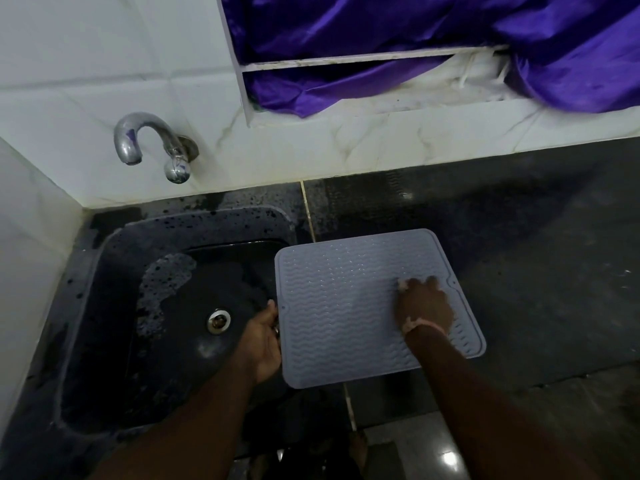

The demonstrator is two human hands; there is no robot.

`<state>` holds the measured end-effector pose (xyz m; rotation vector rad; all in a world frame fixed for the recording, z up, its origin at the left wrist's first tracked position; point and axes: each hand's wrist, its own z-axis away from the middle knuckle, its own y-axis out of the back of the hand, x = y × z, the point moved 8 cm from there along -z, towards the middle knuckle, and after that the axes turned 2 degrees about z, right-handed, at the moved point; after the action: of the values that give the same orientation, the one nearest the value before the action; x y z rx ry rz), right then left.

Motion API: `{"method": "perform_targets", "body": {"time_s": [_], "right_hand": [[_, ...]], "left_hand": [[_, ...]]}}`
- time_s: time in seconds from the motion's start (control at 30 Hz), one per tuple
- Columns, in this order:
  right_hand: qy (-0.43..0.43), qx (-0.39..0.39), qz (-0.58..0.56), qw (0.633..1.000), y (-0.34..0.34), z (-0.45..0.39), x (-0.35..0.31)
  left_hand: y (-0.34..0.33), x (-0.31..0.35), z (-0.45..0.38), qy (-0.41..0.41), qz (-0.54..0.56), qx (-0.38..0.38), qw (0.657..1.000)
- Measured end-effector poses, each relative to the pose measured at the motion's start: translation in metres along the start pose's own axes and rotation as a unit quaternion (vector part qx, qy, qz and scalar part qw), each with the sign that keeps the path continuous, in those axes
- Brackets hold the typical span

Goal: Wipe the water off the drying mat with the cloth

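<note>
Grey drying mat (349, 306), one; hands, two: left (263, 344), right (424, 306).

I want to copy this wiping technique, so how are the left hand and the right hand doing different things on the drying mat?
The left hand sits at the drying mat's left edge by the sink, holding that edge; the right hand lies on top of the mat, toward its right side.
The right hand presses a pale cloth, mostly hidden beneath it; the left hand has no cloth.
Both hands touch the mat.
</note>
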<state>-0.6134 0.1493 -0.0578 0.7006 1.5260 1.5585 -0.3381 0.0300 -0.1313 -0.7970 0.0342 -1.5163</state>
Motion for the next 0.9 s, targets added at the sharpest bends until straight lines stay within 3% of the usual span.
{"method": "perform_targets", "body": {"time_s": [0.17,0.27,0.37,0.47,0.53,0.77,0.9], "right_hand": [[0.181,-0.049,-0.016,0.982,-0.046,0.089,-0.131],[0.245,-0.116,-0.079,0.959,-0.044,0.094,-0.154],[0.152,-0.073,-0.129,0.977,-0.013,0.043,-0.099],[0.013,-0.008,-0.079,0.997,0.02,-0.014,-0.014],[-0.058,-0.008,-0.051,0.997,0.026,-0.039,0.029],[-0.147,-0.111,-0.148,0.972,-0.003,-0.059,0.067],[-0.152,-0.097,-0.174,0.968,-0.006,-0.067,0.07]], "left_hand": [[-0.002,0.001,0.001,-0.005,0.001,-0.003,1.0],[-0.004,0.004,0.0,-0.005,0.005,0.001,1.0],[-0.002,0.007,0.0,-0.007,-0.01,0.006,1.0],[-0.002,0.012,-0.001,-0.011,-0.013,0.001,1.0],[-0.005,0.015,-0.002,-0.023,-0.018,-0.002,1.0],[-0.008,0.014,-0.007,-0.027,-0.036,0.007,0.999],[-0.016,0.016,-0.004,-0.049,-0.041,0.016,0.998]]}}
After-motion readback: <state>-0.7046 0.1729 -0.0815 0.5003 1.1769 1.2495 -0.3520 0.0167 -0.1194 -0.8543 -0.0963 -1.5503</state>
